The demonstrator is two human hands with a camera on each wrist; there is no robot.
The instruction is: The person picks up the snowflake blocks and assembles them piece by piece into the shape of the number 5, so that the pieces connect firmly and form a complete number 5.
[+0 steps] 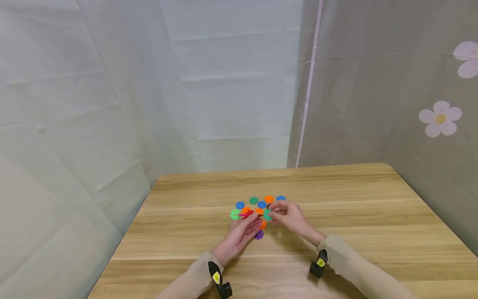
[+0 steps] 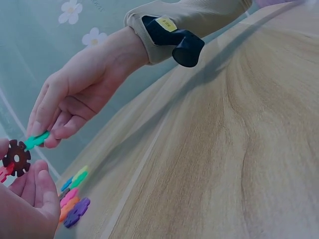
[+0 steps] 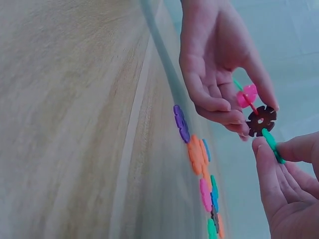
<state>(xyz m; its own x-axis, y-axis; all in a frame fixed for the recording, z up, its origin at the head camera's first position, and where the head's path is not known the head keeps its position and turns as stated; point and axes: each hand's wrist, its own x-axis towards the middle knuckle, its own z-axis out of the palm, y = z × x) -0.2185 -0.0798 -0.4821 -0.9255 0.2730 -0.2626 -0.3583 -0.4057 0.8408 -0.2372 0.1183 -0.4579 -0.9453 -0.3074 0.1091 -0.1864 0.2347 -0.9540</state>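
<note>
My left hand (image 1: 239, 234) holds a short chain of notched plastic flower discs between thumb and fingers. Along it come a light green disc (image 1: 235, 214), a pink disc (image 3: 246, 95), a red disc (image 1: 249, 213) and a brown disc (image 3: 262, 121), slotted together at right angles. Between the thumb and fingers of my right hand (image 1: 293, 216) is a teal green disc (image 3: 272, 146), pinched with its edge right at the brown disc's rim. The left wrist view has this green disc (image 2: 37, 140) meeting the brown one edge-on, above the table.
Loose discs lie on the wooden table (image 1: 179, 241) just beyond and below the hands, among them a purple disc (image 1: 259, 235), a blue disc (image 1: 240, 205), a dark green disc (image 1: 254, 200) and an orange disc (image 1: 269, 199). Pale curtains (image 1: 231, 91) hang behind the table.
</note>
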